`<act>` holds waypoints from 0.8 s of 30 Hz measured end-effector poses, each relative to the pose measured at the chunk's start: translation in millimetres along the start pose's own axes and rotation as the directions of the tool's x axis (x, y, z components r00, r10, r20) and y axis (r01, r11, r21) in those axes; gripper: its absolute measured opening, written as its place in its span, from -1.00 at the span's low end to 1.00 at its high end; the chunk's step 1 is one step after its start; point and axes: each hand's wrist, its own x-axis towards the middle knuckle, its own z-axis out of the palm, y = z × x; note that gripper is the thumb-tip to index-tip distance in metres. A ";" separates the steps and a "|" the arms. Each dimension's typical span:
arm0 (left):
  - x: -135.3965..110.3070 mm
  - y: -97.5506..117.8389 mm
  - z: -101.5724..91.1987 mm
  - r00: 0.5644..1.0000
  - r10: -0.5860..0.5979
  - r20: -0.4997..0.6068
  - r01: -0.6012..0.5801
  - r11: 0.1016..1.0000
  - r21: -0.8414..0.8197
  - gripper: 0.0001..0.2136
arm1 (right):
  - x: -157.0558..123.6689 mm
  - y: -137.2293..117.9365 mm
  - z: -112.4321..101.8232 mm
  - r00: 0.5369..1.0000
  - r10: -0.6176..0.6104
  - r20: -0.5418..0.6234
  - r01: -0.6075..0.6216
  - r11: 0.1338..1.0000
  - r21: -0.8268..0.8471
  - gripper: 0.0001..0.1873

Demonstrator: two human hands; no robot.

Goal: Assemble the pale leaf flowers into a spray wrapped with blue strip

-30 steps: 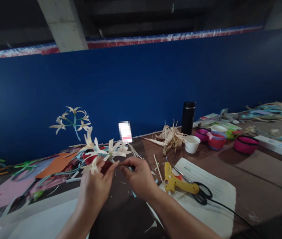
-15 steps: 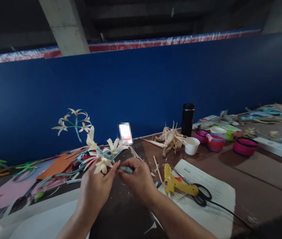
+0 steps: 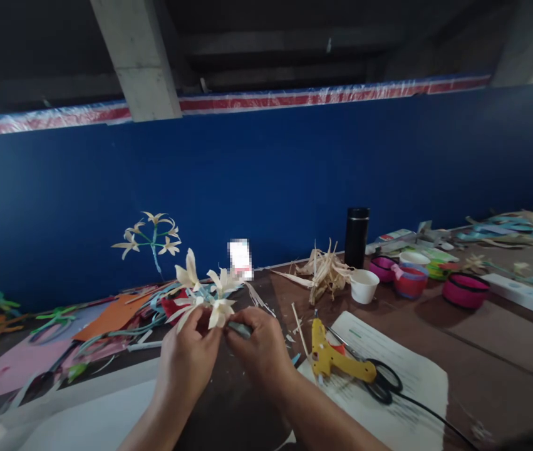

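Note:
A bunch of cream handmade flowers [image 3: 222, 285] with pointed petals sits above my left hand [image 3: 191, 351]. The left fingers are closed around the base of the bunch; the stem there is mostly hidden. Close beside it, my right hand [image 3: 261, 347] is closed, its thumb and forefinger pinching a greyish-blue strip [image 3: 240, 329] near the flowers. How far the strip is joined to the stem, I cannot tell. Behind and to the left stands a finished-looking flower spray [image 3: 153, 235] on a pale blue stem.
At right lie a yellow glue gun [image 3: 336, 360] and black-handled scissors [image 3: 383, 381] on a printed sheet [image 3: 416, 376]. Behind are dried husks [image 3: 322, 272], a white cup [image 3: 364, 287], a black flask [image 3: 356, 238] and a pink bowl [image 3: 465, 292]. Coloured paper [image 3: 111, 316] lies left.
The flowers have turned and shifted slightly right with my left hand. Both hands stay close together, fingers still pinched. The whole view has shifted a little.

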 end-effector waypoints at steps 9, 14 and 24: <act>0.6 -4.4 -10.5 0.925 -0.058 0.376 0.192 0.924 -0.331 -0.64 | 4.3 -0.2 -2.6 0.985 0.134 0.105 -0.156 0.957 0.244 -0.84; 1.9 -3.4 -11.8 0.936 -0.049 0.348 0.154 0.947 -0.281 -0.67 | 4.7 -1.5 -4.0 0.978 0.164 0.130 -0.193 0.945 0.264 -0.84; 7.3 -14.2 11.6 0.935 -0.146 0.322 0.211 0.961 -0.178 -0.66 | 12.1 3.4 -5.4 0.996 0.080 0.038 -0.083 0.992 0.096 -0.78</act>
